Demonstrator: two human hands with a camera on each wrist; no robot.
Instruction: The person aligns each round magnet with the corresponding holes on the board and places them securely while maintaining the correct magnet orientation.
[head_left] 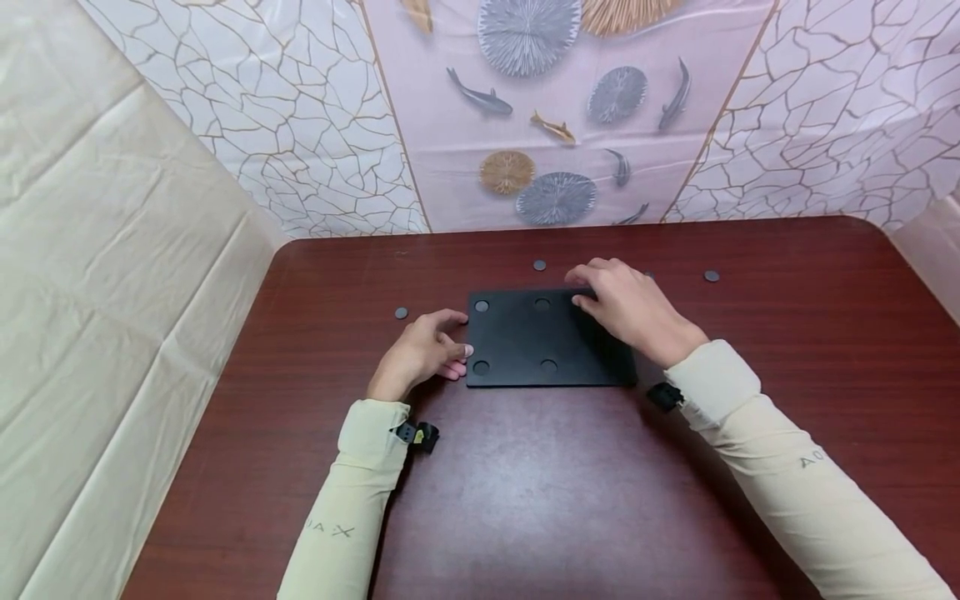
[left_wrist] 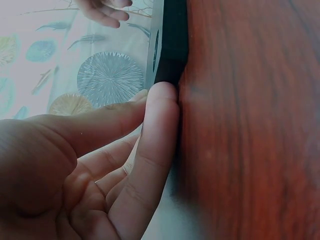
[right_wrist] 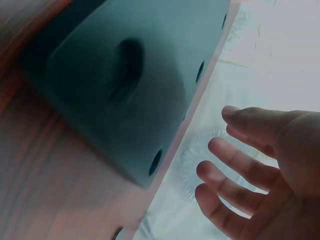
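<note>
A flat black board [head_left: 551,337] with round recesses lies on the table. A grey disc [head_left: 482,306] sits in its far-left recess; the recesses at far middle, near left and near middle show no disc. My left hand [head_left: 420,354] rests at the board's left edge, thumb and fingers touching it; in the left wrist view a fingertip [left_wrist: 164,92] meets the board's side wall. Over the board's right part hovers my right hand [head_left: 630,304], fingers loosely bent and holding nothing, as the right wrist view shows. It hides the board's far-right part in the head view.
Beyond the board lie loose grey discs: one [head_left: 539,265] at far middle, one [head_left: 649,274] partly behind my right hand, and another [head_left: 711,276] farther right. One more disc [head_left: 401,312] lies left of the board. Patterned cloth [head_left: 555,133] hangs behind the table [head_left: 540,483].
</note>
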